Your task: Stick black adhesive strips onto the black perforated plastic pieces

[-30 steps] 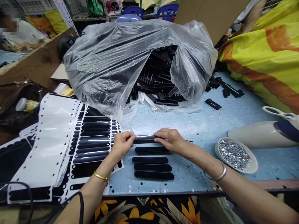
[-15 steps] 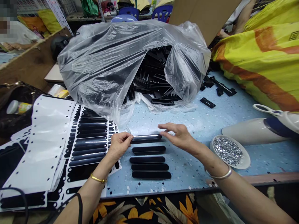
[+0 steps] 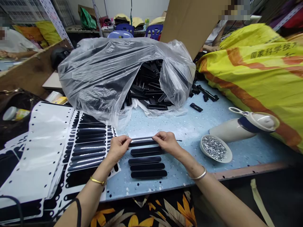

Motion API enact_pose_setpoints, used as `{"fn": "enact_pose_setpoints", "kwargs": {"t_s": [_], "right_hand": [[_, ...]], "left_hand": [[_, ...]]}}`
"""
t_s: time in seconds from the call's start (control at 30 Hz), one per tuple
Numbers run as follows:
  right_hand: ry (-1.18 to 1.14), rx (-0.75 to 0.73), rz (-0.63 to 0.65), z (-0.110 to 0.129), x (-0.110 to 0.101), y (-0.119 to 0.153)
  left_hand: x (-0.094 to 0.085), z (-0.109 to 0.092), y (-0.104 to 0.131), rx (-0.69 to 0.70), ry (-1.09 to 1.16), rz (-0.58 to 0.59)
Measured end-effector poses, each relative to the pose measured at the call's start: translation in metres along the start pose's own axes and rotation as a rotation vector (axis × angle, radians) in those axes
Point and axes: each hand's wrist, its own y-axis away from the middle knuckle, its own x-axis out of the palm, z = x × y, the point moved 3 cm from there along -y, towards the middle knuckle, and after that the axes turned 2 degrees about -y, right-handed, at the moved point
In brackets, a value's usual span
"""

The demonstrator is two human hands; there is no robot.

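A glossy black strip is stretched between my two hands over the blue speckled table. My left hand pinches its left end, and my right hand pinches the right end. Just below it lie several black pieces in a column, among them a long one nearest me. Left of my left hand are sheets of black strips, partly covered by white punched sheets.
A clear plastic bag of black parts stands behind my hands. On the right are a white bowl of small metal pieces, a white container and a yellow sack. People sit at both sides.
My right hand has moved left and closed on the right end of the strip. The camera view has shifted up and to the right.
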Motion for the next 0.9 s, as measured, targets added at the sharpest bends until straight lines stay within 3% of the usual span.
{"fn": "enact_pose_setpoints", "kwargs": {"t_s": [0.17,0.27,0.37,0.47,0.57,0.73,0.9], "right_hand": [[-0.011,-0.004,0.075,-0.003,-0.006,0.014],[0.016,-0.044,0.057,-0.002,-0.012,0.025],[0.059,-0.108,-0.043,0.000,-0.015,0.038],[0.183,-0.283,-0.079,0.001,-0.010,0.059],[0.308,-0.483,-0.010,-0.003,-0.003,0.084],[0.362,-0.579,0.141,-0.015,-0.003,0.102],[0.355,-0.618,0.173,-0.023,-0.004,0.099]], "left_hand": [[-0.002,-0.020,0.005,0.231,-0.285,0.110],[-0.005,-0.030,0.012,0.244,-0.393,0.174],[-0.012,-0.034,0.025,0.225,-0.323,0.167],[-0.017,-0.030,0.045,0.270,-0.167,0.292],[-0.018,-0.021,0.061,0.303,-0.173,0.419],[-0.017,-0.010,0.068,0.307,-0.265,0.429],[-0.016,-0.009,0.067,0.289,-0.212,0.393]]}}
